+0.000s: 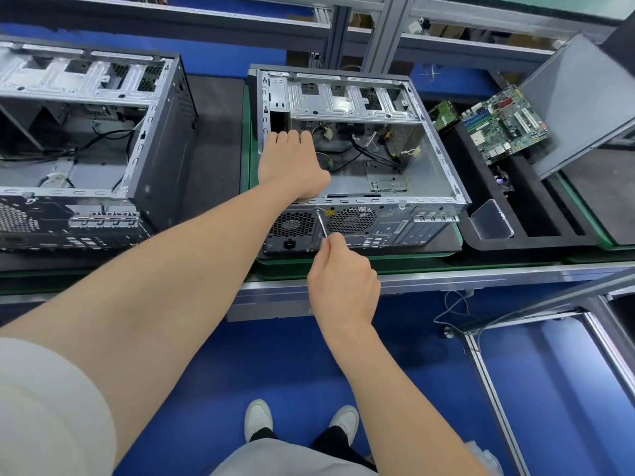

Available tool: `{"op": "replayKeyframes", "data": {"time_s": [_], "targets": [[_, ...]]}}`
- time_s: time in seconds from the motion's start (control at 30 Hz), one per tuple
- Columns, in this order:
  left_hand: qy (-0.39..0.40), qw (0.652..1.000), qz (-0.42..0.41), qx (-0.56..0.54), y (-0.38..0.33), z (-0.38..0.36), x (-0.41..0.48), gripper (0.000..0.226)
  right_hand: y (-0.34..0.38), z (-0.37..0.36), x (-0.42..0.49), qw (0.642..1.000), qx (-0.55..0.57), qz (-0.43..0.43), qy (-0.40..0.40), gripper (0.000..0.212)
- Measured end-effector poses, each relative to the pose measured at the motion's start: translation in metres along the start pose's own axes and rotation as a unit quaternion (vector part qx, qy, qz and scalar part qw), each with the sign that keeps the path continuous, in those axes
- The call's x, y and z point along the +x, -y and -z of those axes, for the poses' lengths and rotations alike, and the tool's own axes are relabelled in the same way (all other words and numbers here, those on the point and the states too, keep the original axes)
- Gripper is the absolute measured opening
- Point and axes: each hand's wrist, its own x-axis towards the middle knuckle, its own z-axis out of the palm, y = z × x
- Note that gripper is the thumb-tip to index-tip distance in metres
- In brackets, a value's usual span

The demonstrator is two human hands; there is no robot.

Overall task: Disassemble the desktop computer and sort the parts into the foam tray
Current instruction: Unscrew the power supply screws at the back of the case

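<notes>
An open desktop case [433, 159] lies on its side on a green mat, rear panel facing me. My left hand [292, 163] reaches into the case at its left side, where the power supply sits; the fingertips are hidden inside, so the grip cannot be judged. My right hand [343, 280] grips a screwdriver [322, 225]; its tip meets the rear panel between the two fan grilles, near the top edge. Loose cables [374, 149] lie inside the case. The black foam tray [536, 240] stands to the right, holding a green motherboard [505, 123].
A second open case [103, 139] sits on the left. A grey side panel [580, 104] leans over the tray's right end. A clear plastic bin [492, 219] rests in the tray's near corner. The bench edge [446, 278] runs in front; below is blue floor.
</notes>
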Motion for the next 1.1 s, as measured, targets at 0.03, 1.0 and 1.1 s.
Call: {"op": "replayKeyframes", "data": {"time_s": [0.03, 1.0, 1.1], "targets": [[0.0, 1.0, -0.001, 0.001, 0.0, 0.0, 0.0, 0.053, 0.0, 0.0, 0.0, 1.0, 0.005, -0.003, -0.004, 0.026], [0.01, 1.0, -0.003, 0.007, 0.0, 0.003, -0.001, 0.056, -0.007, 0.002, 0.013, 0.602, 0.681, -0.283, 0.307, 0.035], [0.011, 1.0, -0.001, 0.007, 0.0, 0.003, -0.001, 0.057, -0.011, 0.007, 0.014, 0.888, 0.399, -0.123, 0.192, 0.036]]}}
